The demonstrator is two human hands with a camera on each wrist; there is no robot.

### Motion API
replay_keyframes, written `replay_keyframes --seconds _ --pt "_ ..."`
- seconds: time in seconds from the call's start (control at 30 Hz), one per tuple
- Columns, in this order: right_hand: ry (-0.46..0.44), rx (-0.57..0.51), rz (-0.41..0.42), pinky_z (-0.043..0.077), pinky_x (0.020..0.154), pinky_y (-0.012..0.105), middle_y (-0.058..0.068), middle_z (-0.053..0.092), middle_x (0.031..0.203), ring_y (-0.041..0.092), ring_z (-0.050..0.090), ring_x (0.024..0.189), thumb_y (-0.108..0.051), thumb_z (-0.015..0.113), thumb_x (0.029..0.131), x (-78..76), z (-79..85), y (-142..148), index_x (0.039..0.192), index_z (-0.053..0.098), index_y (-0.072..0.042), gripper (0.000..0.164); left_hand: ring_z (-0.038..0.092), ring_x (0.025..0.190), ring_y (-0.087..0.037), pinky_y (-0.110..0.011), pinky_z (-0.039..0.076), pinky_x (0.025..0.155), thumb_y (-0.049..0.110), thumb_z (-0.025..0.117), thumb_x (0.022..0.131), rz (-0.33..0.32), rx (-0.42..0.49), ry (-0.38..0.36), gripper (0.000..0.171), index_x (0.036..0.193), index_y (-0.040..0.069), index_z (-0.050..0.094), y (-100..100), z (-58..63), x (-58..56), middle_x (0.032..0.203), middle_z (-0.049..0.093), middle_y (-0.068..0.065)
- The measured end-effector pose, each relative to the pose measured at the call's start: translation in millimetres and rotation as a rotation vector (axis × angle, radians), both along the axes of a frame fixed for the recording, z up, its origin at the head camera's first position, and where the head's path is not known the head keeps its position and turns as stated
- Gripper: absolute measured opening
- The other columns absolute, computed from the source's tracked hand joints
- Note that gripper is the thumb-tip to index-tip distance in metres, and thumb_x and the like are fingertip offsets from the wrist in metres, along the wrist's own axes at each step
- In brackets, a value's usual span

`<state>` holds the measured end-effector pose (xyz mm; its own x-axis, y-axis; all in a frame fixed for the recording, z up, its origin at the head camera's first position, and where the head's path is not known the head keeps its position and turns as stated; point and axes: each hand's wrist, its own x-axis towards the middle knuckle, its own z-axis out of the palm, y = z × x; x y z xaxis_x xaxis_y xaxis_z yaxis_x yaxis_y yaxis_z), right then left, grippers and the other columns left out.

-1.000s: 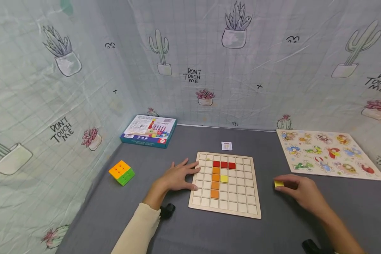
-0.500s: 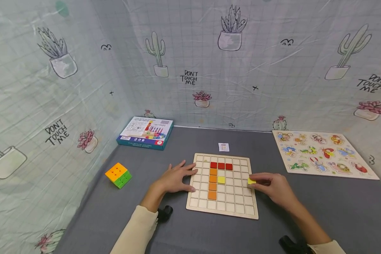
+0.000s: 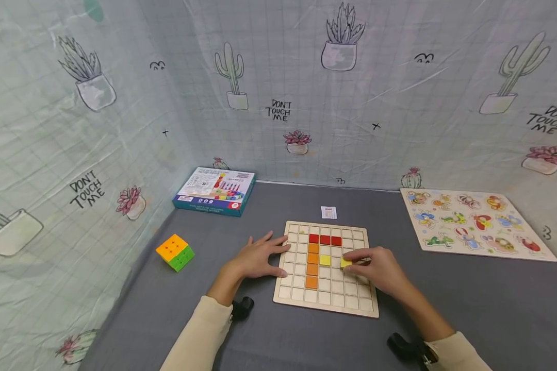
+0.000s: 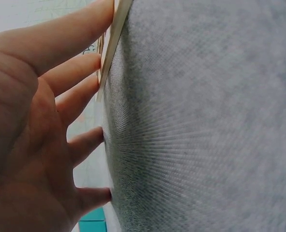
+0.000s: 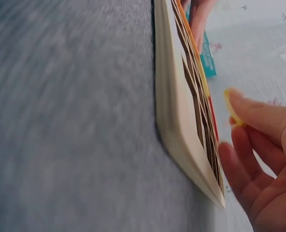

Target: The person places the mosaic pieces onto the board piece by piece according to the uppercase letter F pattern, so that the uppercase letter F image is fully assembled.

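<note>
A wooden grid board (image 3: 336, 299) lies on the grey cloth, with recessed squares across it. Three red tiles (image 3: 325, 239) form a row near its far side, and a column of several orange tiles (image 3: 312, 257) runs down from them. Beside that column sits one yellow tile (image 3: 325, 259). My right hand (image 3: 377, 268) pinches a second yellow tile (image 3: 345, 263) between thumb and fingers, over the board's right half. In the right wrist view this tile (image 5: 232, 108) is tilted, above the board surface. My left hand (image 3: 257, 260) spreads its fingers, thumb and fingertips touching the board's left edge.
A small printed card (image 3: 328, 213) lies just behind the board. Farther left are a flat toy box (image 3: 215, 190) and an orange and green puzzle cube (image 3: 175, 252). An insect picture board (image 3: 478, 224) lies at the back right, near the printed curtain (image 3: 260, 62).
My right hand has carried the yellow tile leftward from the cloth right of the board to over its squares. My left hand has stayed at the left edge.
</note>
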<state>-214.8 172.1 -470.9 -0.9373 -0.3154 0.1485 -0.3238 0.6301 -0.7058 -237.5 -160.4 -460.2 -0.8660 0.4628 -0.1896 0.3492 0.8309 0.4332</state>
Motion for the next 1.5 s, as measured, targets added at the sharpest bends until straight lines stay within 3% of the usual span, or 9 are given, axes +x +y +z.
replay_keyframes --seconds 0.3,0.53,0.67,1.5 --pt "-0.029 0.012 -0.024 0.058 0.074 0.020 0.007 0.081 0.102 0.019 0.077 0.090 -0.017 0.086 0.081 -6.0 -4.3 -12.4 0.102 0.083 -0.011 0.022 0.017 0.161 -0.037 -0.079 0.007 0.120 0.047 0.080 0.085 -0.004 0.008 -0.013 0.075 0.151 0.025 0.051 -0.3 1.6 0.1 0.168 0.034 0.006" --pt "-0.028 0.040 -0.032 0.061 0.087 0.040 0.005 0.082 0.104 0.027 0.076 0.106 -0.018 0.086 0.081 -10.3 -5.9 -18.6 0.101 0.083 -0.012 0.021 0.017 0.161 -0.037 -0.078 0.006 0.121 0.048 0.079 0.085 0.006 0.004 -0.013 0.076 0.152 0.025 0.051 -0.3 0.4 -0.6 0.168 0.034 0.005" --pt "-0.048 0.046 -0.038 0.060 0.092 0.045 0.005 0.081 0.105 0.028 0.075 0.109 -0.017 0.086 0.081 -12.2 -4.6 -20.8 0.100 0.084 -0.013 0.020 0.016 0.161 -0.037 -0.077 0.006 0.121 0.047 0.080 0.085 0.008 0.007 -0.019 0.076 0.151 0.025 0.051 0.2 1.9 -0.4 0.168 0.034 0.006" --pt "-0.120 0.069 -0.061 0.060 0.090 0.043 0.006 0.081 0.104 0.028 0.074 0.110 -0.019 0.087 0.080 -16.7 1.0 -27.3 0.096 0.085 -0.014 0.018 0.016 0.161 -0.037 -0.077 0.006 0.121 0.046 0.081 0.085 0.021 0.005 -0.023 0.075 0.151 0.025 0.052 1.3 4.3 1.4 0.168 0.034 0.006"
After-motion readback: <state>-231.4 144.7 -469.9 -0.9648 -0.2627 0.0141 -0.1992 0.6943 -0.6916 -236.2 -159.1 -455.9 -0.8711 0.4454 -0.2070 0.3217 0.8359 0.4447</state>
